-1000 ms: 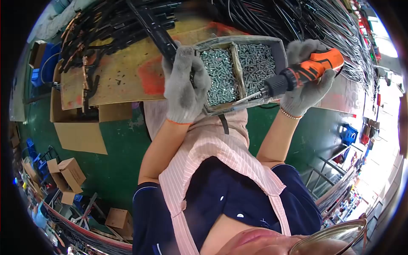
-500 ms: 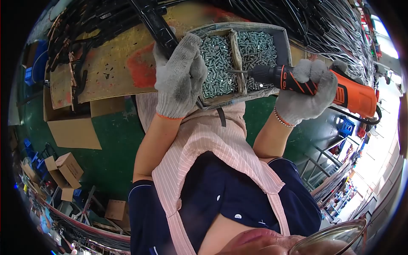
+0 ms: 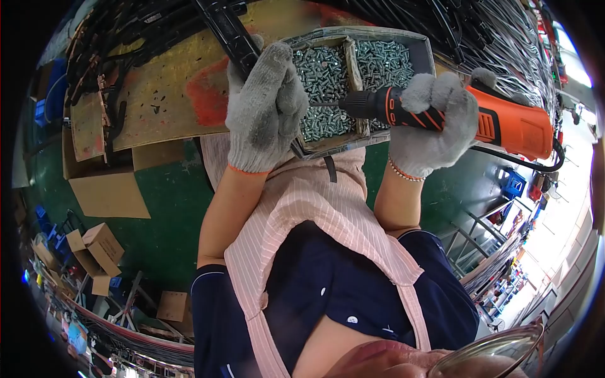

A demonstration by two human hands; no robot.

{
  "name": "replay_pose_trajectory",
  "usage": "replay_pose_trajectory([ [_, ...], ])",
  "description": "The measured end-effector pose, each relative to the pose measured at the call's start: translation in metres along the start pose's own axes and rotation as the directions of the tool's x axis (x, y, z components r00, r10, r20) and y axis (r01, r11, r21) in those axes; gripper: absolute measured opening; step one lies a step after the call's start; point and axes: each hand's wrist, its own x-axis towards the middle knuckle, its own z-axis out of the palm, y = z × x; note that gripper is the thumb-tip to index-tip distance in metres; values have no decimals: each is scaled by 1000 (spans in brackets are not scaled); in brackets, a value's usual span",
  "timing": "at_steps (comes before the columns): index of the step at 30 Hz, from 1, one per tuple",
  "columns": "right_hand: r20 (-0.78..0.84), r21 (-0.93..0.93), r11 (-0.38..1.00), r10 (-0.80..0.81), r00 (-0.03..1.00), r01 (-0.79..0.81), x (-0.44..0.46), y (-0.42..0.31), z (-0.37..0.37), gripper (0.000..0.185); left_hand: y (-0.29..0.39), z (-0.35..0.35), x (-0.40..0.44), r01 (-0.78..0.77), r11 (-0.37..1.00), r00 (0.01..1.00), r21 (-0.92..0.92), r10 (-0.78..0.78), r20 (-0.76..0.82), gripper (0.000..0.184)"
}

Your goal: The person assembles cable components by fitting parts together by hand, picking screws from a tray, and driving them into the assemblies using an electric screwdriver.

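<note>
My right hand (image 3: 435, 116), in a grey knitted glove, is wrapped round an orange and black electric screwdriver (image 3: 513, 123). The tool lies level, and its thin bit points left, with the tip close to my left glove. My left hand (image 3: 261, 113), also gloved, is closed round the lower end of a long black bar (image 3: 228, 34) that slants up to the top edge. Glove fingers hide that end of the bar. Behind the bit stands a divided box (image 3: 432, 60) of small silvery screws (image 3: 321, 69), filling both compartments.
A worn board (image 3: 157, 94) with red paint patches carries black parts (image 3: 151, 25) at the left. Bundles of black and grey rods (image 3: 485, 38) lie at upper right. Below the board's left end is an open cardboard box (image 3: 110, 195); more cartons (image 3: 101, 249) stand on the green floor.
My right hand has brought the screwdriver leftward, so its bit is now nearer my left hand. My left hand and the black bar have barely shifted.
</note>
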Motion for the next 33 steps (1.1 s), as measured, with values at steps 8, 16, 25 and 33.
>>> replay_pose_trajectory([
  [8, -5, 25, 1000, 3, 1000, -3, 2, 9, -9, 27, 2, -1, 3, 31, 998, 999, -62, -31, -5, 19],
  [16, -58, 150, 988, -15, 998, 24, 25, -31, -24, 12, 0, 19, -2, -4, 995, 988, 99, 19, -150, 11],
  [25, -19, 467, 884, -34, 999, 39, 45, -48, -19, 24, -21, 22, -5, 130, 981, 931, -145, -171, -323, 48],
  [33, -16, 370, 927, -65, 998, 66, 37, -23, 9, 31, -20, 15, -3, 77, 982, 962, -175, -119, -245, 62],
])
